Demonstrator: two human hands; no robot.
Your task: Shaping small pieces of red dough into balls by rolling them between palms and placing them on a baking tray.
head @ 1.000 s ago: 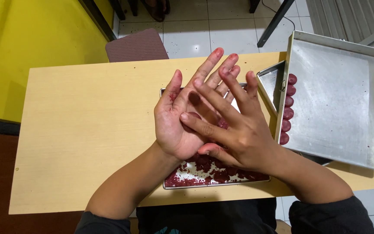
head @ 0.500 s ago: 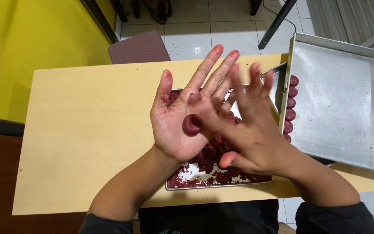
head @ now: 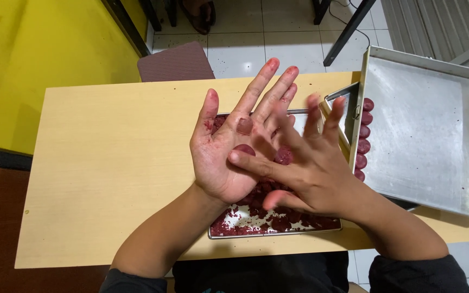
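My left hand (head: pixel 226 154) is held palm up over a small metal tray (head: pixel 229 234), its fingers spread and smeared dark red. A ball of dark red dough (head: pixel 243 150) rests on that palm. My right hand (head: pixel 305 173) lies across it palm down, its fingers pressing over the dough ball, slightly blurred. The small tray below holds several crumbled pieces of red dough (head: pixel 278 222). A row of several red dough balls (head: pixel 363 138) lines the left edge of a large metal baking pan (head: pixel 424 141) at the right.
A light wooden table (head: pixel 109 163) carries both trays; the large pan overhangs its right end. A brown stool seat (head: pixel 176 62) stands beyond the far edge on a white tiled floor. A yellow wall (head: pixel 39 49) runs along the left. Dark metal legs (head: pixel 348 30) stand behind.
My right hand has slid toward the right across my left palm, uncovering the dough ball and more of the left fingers. The trays have not moved.
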